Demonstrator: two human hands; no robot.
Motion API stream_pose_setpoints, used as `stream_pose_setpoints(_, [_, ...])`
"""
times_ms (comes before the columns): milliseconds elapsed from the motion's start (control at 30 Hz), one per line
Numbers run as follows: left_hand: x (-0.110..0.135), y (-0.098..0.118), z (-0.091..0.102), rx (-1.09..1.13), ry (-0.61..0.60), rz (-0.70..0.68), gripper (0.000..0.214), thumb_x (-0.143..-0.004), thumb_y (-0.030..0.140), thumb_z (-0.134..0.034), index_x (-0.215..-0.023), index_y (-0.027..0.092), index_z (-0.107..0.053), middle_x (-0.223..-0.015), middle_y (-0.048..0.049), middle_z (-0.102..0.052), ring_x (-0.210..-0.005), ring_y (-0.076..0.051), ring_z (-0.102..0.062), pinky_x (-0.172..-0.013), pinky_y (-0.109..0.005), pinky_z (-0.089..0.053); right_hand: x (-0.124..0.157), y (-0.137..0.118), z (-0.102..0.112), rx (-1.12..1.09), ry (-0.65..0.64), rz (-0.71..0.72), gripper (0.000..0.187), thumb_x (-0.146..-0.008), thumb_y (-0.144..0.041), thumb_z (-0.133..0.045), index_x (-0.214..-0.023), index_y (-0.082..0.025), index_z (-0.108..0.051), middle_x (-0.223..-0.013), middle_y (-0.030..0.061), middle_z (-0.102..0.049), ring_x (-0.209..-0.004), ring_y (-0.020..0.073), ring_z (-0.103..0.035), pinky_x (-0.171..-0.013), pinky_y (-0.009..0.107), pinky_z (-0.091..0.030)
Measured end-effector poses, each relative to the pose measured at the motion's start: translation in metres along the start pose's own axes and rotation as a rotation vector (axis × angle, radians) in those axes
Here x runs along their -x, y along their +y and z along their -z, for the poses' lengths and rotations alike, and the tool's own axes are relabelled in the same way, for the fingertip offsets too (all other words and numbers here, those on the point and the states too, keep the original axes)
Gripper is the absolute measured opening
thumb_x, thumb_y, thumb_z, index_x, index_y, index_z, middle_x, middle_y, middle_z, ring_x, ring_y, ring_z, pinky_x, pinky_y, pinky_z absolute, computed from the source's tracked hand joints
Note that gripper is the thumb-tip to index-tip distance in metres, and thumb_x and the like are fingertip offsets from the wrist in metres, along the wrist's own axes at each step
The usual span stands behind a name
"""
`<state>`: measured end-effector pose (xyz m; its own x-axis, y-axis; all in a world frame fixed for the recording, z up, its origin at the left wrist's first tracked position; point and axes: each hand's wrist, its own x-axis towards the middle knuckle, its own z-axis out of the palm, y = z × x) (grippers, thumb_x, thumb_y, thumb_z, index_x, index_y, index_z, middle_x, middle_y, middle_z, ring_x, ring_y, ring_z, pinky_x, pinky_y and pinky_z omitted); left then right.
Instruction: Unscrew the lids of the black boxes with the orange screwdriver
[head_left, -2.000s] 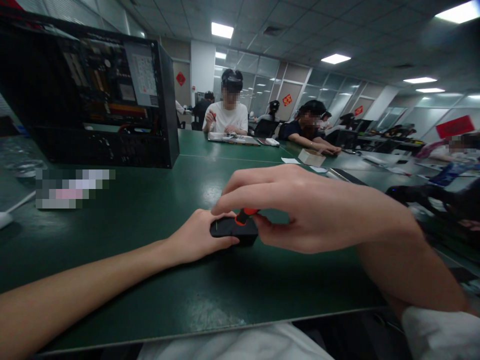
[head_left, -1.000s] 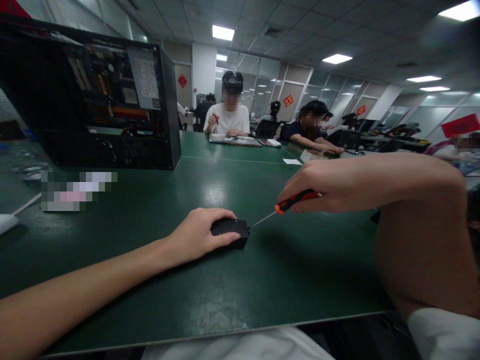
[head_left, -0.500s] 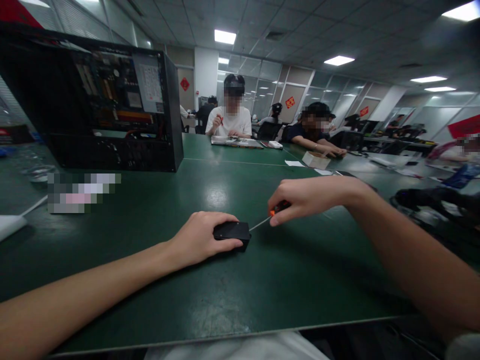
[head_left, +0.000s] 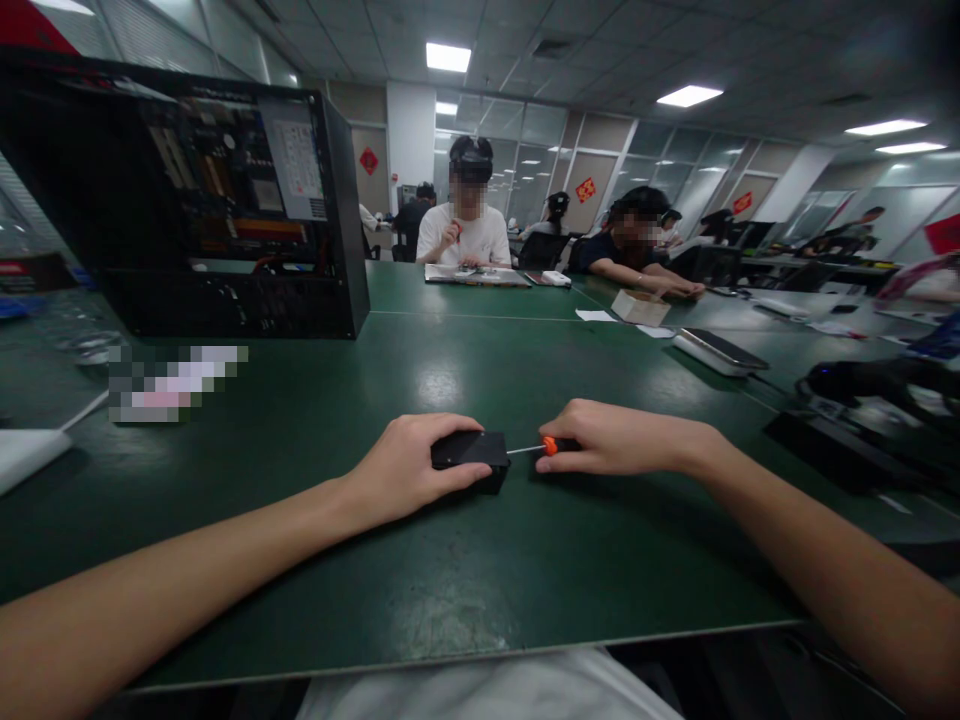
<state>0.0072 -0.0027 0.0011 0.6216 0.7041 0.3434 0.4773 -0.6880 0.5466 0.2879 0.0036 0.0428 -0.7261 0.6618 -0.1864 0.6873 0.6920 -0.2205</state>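
Note:
A small black box-shaped device (head_left: pixel 472 452) lies on the green table (head_left: pixel 465 590) in front of me. My left hand (head_left: pixel 409 470) is closed over its left side and pins it to the table. My right hand (head_left: pixel 611 440) is closed on a screwdriver (head_left: pixel 541 447) with an orange-and-black handle. The screwdriver lies almost flat, its thin metal shaft pointing left, and its tip touches the right side of the device.
An open black computer case (head_left: pixel 202 200) stands at the back left. A white object (head_left: pixel 22 455) lies at the left edge. Across the table, other people sit with papers, a small box (head_left: pixel 640 307) and a flat device (head_left: pixel 720 352). Dark gear (head_left: pixel 862 400) lies at the right.
My right hand came off the top of the device, swung out to the right with the screwdriver, then lowered it flat against the device's right side. The left hand stayed put.

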Motion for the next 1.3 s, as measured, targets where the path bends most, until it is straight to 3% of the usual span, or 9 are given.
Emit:
stream_pose_setpoints(333, [0.0,0.0,0.0,0.001,-0.004,-0.008,0.039,-0.088,0.044,-0.07,-0.118,0.018,-0.07,-0.113,-0.0063,-0.076,-0.099,-0.024,-0.07,-0.084,-0.032,-0.052,0.001,0.01,0.001,-0.045,-0.001,0.015,0.05,-0.098,-0.058,-0.046,-0.085,-0.015,-0.068,-0.072,0.0024,-0.063,-0.065,0.0121,-0.055,-0.064,0.025,-0.035])
stream_pose_setpoints(533, [0.001,-0.001,0.001,-0.007,0.001,-0.008,0.038,-0.088,0.044,-0.07,-0.118,0.019,-0.07,-0.113,-0.0065,-0.076,-0.098,-0.024,-0.071,-0.085,-0.033,-0.052,0.007,0.02,0.004,-0.085,-0.075,-0.069,0.054,-0.092,-0.063,-0.053,-0.075,-0.014,-0.068,-0.064,0.0008,-0.06,-0.058,0.0102,-0.05,-0.057,0.024,-0.033])
stream_pose_setpoints(800, [0.001,-0.001,0.0,0.003,0.021,-0.029,0.04,-0.086,0.042,-0.072,-0.119,0.019,-0.068,-0.116,-0.0075,-0.074,-0.102,-0.025,-0.07,-0.089,-0.034,-0.053,-0.001,0.003,-0.001,-0.037,0.057,0.024,0.048,-0.096,-0.056,-0.052,-0.081,-0.014,-0.069,-0.068,0.0026,-0.062,-0.062,0.0117,-0.053,-0.062,0.024,-0.034])
stream_pose_setpoints(967, [0.0,-0.006,0.015,0.036,-0.051,-0.143,0.043,-0.085,0.034,-0.072,-0.124,0.019,-0.064,-0.119,-0.0086,-0.073,-0.106,-0.024,-0.068,-0.093,-0.033,-0.052,-0.001,0.002,0.001,-0.022,0.082,0.047,0.047,-0.096,-0.057,-0.052,-0.079,-0.015,-0.067,-0.067,0.0017,-0.061,-0.061,0.0113,-0.052,-0.061,0.024,-0.033])
stream_pose_setpoints(1100, [-0.002,-0.01,0.025,0.015,-0.095,-0.124,0.041,-0.085,0.035,-0.073,-0.121,0.017,-0.068,-0.113,-0.0077,-0.075,-0.1,-0.022,-0.07,-0.087,-0.029,-0.052,0.005,0.004,0.008,0.013,0.076,0.04,0.047,-0.095,-0.056,-0.053,-0.075,-0.015,-0.064,-0.064,-0.0003,-0.056,-0.059,0.0101,-0.048,-0.059,0.025,-0.03])
stream_pose_setpoints(1300, [-0.004,-0.01,0.021,-0.006,-0.103,-0.027,0.04,-0.086,0.046,-0.07,-0.114,0.018,-0.073,-0.097,-0.0043,-0.077,-0.081,-0.02,-0.069,-0.072,-0.027,-0.05,0.012,0.011,0.014,0.011,0.076,-0.008,0.048,-0.095,-0.056,-0.053,-0.074,-0.015,-0.064,-0.063,-0.001,-0.055,-0.058,0.01,-0.047,-0.059,0.025,-0.03])
